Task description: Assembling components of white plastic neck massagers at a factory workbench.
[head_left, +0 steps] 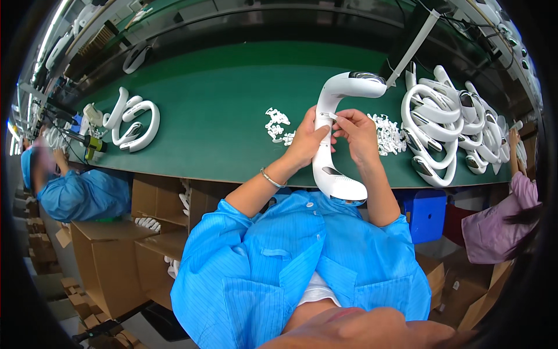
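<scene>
One white C-shaped housing is held over the near edge of the green table, its narrow middle gripped by the left hand, while a small white piece lying against that middle appears to be pinched by the fingertips of the right hand. For this step to be done well, the housing should probably be kept from twisting by a firm left grasp, and the piece be squared to the surface before light, even pressure is applied. Care seems called for around the loose white parts just beside the right hand, easily scattered.
</scene>
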Demonstrator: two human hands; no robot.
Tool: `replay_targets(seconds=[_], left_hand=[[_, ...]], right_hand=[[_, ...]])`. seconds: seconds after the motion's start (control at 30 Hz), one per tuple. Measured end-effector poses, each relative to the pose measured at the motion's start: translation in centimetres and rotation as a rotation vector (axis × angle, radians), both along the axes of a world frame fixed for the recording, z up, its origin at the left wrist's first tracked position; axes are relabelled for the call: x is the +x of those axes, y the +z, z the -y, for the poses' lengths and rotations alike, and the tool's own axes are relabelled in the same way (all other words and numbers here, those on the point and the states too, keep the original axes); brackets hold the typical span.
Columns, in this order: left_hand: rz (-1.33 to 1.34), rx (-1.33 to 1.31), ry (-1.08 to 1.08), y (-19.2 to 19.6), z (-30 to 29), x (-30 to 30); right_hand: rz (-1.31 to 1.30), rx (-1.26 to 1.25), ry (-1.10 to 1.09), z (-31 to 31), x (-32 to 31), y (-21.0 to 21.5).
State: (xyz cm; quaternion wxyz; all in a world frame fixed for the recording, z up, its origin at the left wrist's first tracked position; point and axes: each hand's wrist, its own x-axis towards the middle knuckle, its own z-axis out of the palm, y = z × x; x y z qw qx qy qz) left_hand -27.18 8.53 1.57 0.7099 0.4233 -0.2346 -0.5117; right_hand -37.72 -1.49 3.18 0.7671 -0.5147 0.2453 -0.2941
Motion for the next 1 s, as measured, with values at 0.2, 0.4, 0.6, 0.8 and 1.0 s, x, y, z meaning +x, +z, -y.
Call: replay_targets(seconds=[0.2, 0.4, 0.6, 0.8, 1.0], left_hand=[[0.077, 0.048, 0.003, 0.0, -0.3, -0.2], [0.263, -0.048, 0.066, -0.3, -0.4, -1.1], [0.333, -0.135, 0.164, -0.3, -0.4, -1.9], [0.187, -0.218, 0.167, -1.2, -0.2, -1.4], [0.146, 0.046, 0.125, -0.6, -0.7, -0.5]], right_hand=[[-0.074, -0.162, -0.076, -0.6, 0.2, 0.9], [-0.076, -0.428, -0.156, -2.0, -0.1, 0.0], [0.127, -0.073, -0.154, -2.5, -1.2, -1.1], [-0.149, -0.389, 0.013, -1.4, -1.2, -2.1], [-0.084, -0.293, -0.053, -1.7, 1.5, -0.8]])
